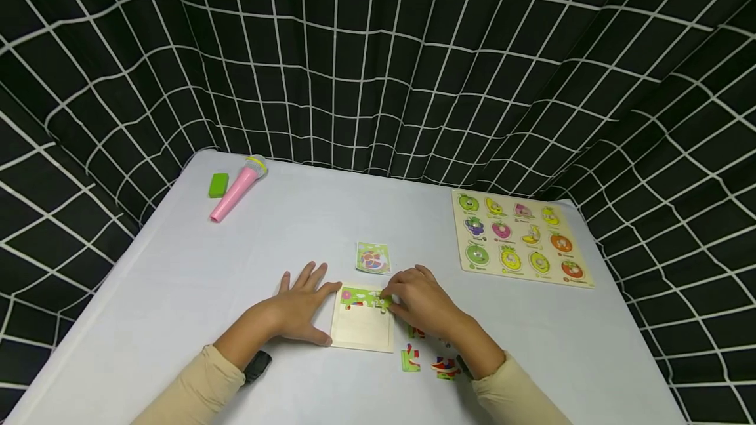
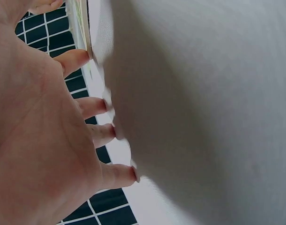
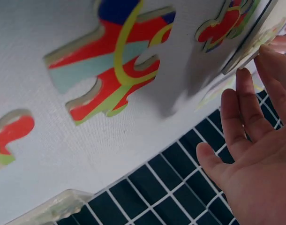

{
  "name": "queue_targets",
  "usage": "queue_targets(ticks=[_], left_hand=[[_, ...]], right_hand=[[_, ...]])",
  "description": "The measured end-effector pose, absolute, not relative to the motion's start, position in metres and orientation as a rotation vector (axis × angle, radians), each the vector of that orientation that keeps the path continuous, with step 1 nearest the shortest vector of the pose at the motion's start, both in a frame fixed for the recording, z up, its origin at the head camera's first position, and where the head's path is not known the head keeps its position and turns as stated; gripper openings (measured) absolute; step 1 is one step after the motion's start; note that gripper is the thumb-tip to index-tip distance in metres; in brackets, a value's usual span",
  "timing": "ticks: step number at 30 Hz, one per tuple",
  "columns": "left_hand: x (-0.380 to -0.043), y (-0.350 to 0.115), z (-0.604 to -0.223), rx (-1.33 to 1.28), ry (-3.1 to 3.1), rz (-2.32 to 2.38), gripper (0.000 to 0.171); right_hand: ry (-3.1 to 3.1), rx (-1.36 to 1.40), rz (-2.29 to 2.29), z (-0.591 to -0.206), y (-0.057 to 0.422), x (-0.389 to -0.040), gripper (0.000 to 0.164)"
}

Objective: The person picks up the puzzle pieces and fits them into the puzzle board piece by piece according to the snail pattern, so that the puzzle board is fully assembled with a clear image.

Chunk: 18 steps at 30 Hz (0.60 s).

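Observation:
A shallow square puzzle tray (image 1: pixel 361 332) lies in front of me, with joined green puzzle pieces (image 1: pixel 354 294) along its far edge. My left hand (image 1: pixel 298 313) is spread flat, thumb and index fingertips touching the tray's left side. At the tray's far right corner, my right hand (image 1: pixel 422 300) pinches a green puzzle piece (image 1: pixel 382 303) between thumb and fingers. Several loose pieces (image 1: pixel 409 359) lie right of the tray, partly hidden under the right forearm. One large red, blue and yellow piece (image 3: pixel 112 77) shows close up in the right wrist view.
Just beyond the tray is a small picture card (image 1: pixel 373 258). A wooden fruit puzzle board (image 1: pixel 552 276) occupies the far right. Toward the far left edge lie a pink toy microphone (image 1: pixel 236 194) and a green block (image 1: pixel 218 185). Black gridded curtains (image 1: pixel 366 64) surround the white table.

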<state>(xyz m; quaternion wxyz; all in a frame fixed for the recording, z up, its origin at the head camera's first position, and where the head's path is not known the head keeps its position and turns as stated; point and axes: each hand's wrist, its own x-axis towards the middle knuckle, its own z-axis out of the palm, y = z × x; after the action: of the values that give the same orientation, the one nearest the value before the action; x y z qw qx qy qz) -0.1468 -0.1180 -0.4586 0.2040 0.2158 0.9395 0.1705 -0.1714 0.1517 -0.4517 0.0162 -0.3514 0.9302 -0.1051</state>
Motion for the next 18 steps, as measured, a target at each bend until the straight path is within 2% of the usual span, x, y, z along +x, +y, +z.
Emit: queue_targets(ticks=[18], left_hand=[[-0.1481,-0.1191,-0.4606,0.602,2.614,0.473,0.098]], right_hand=[[2.887,-1.094,-0.301,-0.4512,0.1439,-0.1705,0.02]])
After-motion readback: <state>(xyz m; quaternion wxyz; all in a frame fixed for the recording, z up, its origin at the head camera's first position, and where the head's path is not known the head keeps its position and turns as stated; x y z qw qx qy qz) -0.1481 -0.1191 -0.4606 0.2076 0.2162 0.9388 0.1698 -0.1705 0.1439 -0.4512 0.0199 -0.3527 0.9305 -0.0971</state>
